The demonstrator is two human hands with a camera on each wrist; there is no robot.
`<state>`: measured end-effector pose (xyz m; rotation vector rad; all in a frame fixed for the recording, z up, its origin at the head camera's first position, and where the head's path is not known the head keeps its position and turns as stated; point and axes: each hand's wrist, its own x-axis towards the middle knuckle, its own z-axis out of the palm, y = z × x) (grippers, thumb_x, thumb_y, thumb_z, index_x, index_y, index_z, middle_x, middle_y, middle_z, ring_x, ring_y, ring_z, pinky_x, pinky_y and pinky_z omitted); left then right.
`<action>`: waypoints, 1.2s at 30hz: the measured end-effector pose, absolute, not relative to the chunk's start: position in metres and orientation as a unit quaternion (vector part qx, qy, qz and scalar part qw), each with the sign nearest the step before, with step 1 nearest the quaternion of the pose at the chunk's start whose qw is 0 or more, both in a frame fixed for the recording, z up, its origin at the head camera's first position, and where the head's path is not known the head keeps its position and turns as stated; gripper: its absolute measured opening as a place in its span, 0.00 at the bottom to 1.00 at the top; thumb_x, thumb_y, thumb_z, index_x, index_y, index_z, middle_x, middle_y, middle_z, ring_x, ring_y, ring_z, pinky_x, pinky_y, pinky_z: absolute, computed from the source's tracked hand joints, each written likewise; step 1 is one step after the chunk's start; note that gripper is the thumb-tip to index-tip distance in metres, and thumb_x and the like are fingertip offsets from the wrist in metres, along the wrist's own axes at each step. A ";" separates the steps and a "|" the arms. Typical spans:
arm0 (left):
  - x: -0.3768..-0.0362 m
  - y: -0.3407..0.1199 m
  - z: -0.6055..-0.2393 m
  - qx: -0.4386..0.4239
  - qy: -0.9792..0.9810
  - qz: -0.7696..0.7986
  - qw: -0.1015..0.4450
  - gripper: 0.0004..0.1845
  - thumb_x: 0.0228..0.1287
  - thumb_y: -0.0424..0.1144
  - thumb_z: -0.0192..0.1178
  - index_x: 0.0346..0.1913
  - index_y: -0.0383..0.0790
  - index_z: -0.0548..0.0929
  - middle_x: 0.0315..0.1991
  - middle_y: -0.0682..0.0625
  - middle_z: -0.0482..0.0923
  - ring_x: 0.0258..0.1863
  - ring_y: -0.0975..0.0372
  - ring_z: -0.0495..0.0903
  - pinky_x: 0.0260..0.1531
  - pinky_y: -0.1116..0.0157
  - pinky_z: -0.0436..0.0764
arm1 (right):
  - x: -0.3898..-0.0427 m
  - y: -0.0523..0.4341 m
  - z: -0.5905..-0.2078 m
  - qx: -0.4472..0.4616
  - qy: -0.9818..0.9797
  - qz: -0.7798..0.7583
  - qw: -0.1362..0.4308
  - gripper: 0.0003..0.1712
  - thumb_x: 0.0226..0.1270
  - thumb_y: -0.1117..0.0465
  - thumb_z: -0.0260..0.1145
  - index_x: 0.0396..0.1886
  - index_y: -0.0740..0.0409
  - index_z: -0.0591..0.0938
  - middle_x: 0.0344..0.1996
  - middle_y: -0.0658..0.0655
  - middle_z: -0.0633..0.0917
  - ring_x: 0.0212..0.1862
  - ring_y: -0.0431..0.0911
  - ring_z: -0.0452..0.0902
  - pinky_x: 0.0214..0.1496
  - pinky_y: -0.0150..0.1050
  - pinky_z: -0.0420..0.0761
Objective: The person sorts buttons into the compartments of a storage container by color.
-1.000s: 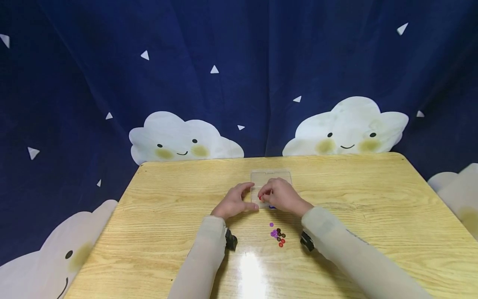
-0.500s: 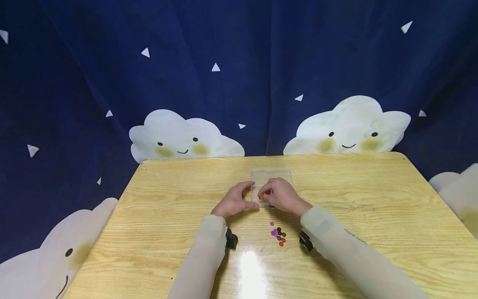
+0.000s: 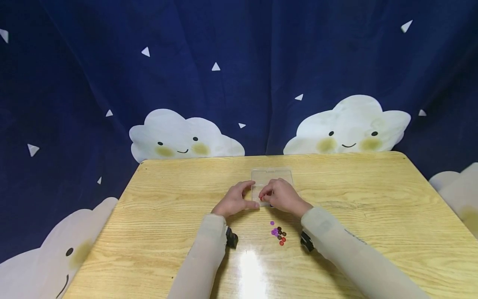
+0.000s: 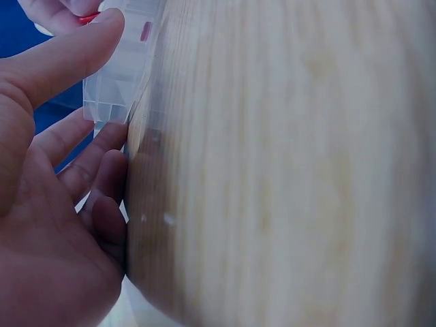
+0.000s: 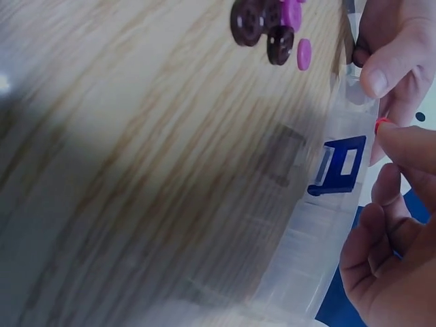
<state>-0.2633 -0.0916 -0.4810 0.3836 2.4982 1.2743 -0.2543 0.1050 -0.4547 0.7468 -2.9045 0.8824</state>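
Note:
A clear plastic box [image 3: 261,176] lies on the table in the head view, its lid laid back on the far side. My left hand [image 3: 232,201] holds its left end, thumb at the near corner and fingers behind. Between the thumb and fingertips of my right hand [image 3: 284,196] is a small red button [image 5: 382,123], pinched over the box's near-left part. In the right wrist view, a blue latch [image 5: 344,165] shows on the front wall. A reddish piece [image 4: 146,31] shows through the box wall in the left wrist view.
Nearer the body lie several loose buttons: purple ones [image 3: 275,232], dark brown ones [image 3: 279,229] and red ones [image 3: 281,243]. They sit between the forearms on the wooden table [image 3: 168,232]. A dark blue curtain [image 3: 224,91] with clouds hangs behind the far edge.
My right hand, with the red button, has shifted very slightly nearer and to the right over the box. My left hand keeps its place, and the loose buttons lie as before.

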 end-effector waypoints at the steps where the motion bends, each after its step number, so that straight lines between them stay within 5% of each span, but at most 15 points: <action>1: -0.263 -0.092 -0.481 0.135 0.872 0.445 0.154 0.43 0.54 0.44 0.74 0.74 0.47 0.67 0.72 0.45 0.67 0.66 0.52 0.70 0.67 0.51 0.70 | -0.254 0.105 -0.455 0.238 -0.930 0.281 0.006 0.06 0.58 0.67 0.71 0.28 0.52 0.91 0.25 0.48 0.86 0.32 0.41 0.72 0.41 0.38 0.72; 36: -0.263 -0.092 -0.480 0.128 0.869 0.451 0.158 0.43 0.55 0.44 0.74 0.74 0.48 0.67 0.72 0.45 0.67 0.67 0.51 0.69 0.67 0.51 0.70 | -0.256 0.104 -0.456 0.247 -0.934 0.259 0.016 0.06 0.59 0.66 0.71 0.30 0.52 0.92 0.27 0.48 0.87 0.33 0.41 0.73 0.43 0.38 0.73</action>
